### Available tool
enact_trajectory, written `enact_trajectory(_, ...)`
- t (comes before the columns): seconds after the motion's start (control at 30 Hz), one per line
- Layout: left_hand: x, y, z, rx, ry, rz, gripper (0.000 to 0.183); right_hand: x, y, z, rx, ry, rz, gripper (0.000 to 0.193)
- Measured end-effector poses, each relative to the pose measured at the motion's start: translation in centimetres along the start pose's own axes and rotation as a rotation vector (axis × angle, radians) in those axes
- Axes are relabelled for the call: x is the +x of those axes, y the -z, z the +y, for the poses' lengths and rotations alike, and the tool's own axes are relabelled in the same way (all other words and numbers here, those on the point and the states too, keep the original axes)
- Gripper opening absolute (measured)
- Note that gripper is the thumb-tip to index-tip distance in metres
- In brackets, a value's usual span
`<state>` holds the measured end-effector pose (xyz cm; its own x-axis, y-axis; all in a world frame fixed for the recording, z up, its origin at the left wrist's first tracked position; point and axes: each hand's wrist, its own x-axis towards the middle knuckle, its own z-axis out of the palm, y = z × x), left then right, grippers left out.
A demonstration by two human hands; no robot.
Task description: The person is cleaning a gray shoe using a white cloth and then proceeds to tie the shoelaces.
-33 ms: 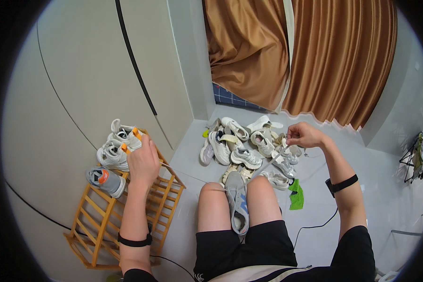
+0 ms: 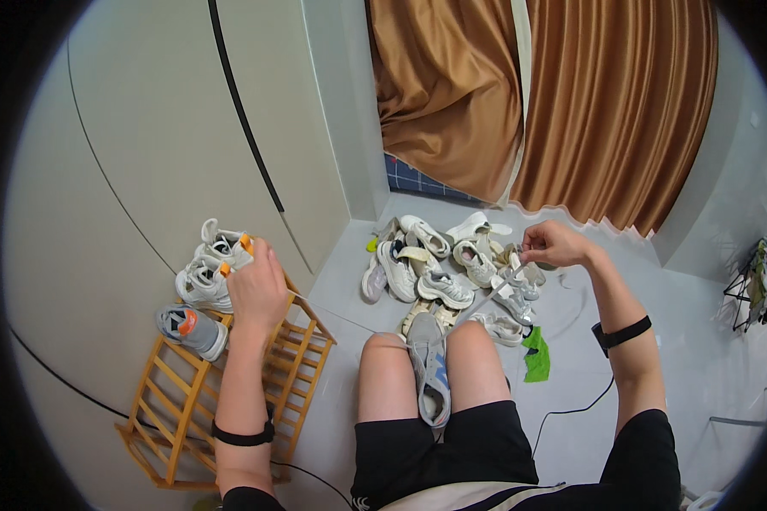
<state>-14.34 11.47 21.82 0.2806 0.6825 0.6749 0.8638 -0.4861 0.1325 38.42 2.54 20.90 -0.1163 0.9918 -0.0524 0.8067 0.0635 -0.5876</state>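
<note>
grey sneaker point(image 2: 429, 366) between knees, lace point(image 2: 491, 294) taut

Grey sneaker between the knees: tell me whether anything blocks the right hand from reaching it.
Nothing visible does. The right hand is raised over the shoe pile, pulling a lace that runs down toward the grey sneaker; the space between is open.

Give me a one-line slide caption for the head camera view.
Seated person's left hand rests on white sneakers atop wooden shoe rack; right hand pulls a lace.

A slatted rack point(image 2: 179, 400) of bare light wood is seen; the sneakers point(image 2: 209, 272) are of matt mesh cloth.
</note>
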Motion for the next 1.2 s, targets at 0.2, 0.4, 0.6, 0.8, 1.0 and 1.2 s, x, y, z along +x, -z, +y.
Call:
enact_trajectory(0.2, 6.8, 5.4, -1.1, -0.021, -0.018, 0.336, 0.019, -3.5, 6.3, -0.7, -0.198, 0.047, 0.057, 0.019)
enact_trajectory(0.4, 12.1, 11.0, 1.4, -0.035, -0.099, 0.499, 0.021, -6.2, 9.9, -5.5, 0.47, 0.078, -0.023, 0.015)
enact_trajectory(0.6, 15.6, 12.0, 6.2, -0.723, -0.159, 0.309, 0.022, -7.3, 13.4, -12.1, 0.856, 0.539, -0.076, 0.014)
enact_trajectory(0.8, 18.2, 15.5, 9.3, -1.186, -0.182, 0.185, 0.022, -7.0, 15.9, -19.0, 1.017, 0.792, -0.138, 0.019)
enact_trajectory(1.0, 20.6, 19.4, 11.4, -1.224, -0.19, 0.262, 0.02, -3.4, 13.9, -25.5, 0.628, 0.826, 0.049, 0.043)
enact_trajectory(1.2, 22.0, 23.3, 12.6, -1.201, -0.185, 0.432, 0.021, -1.2, 11.4, -27.5, 0.145, 0.514, 0.474, 0.025)
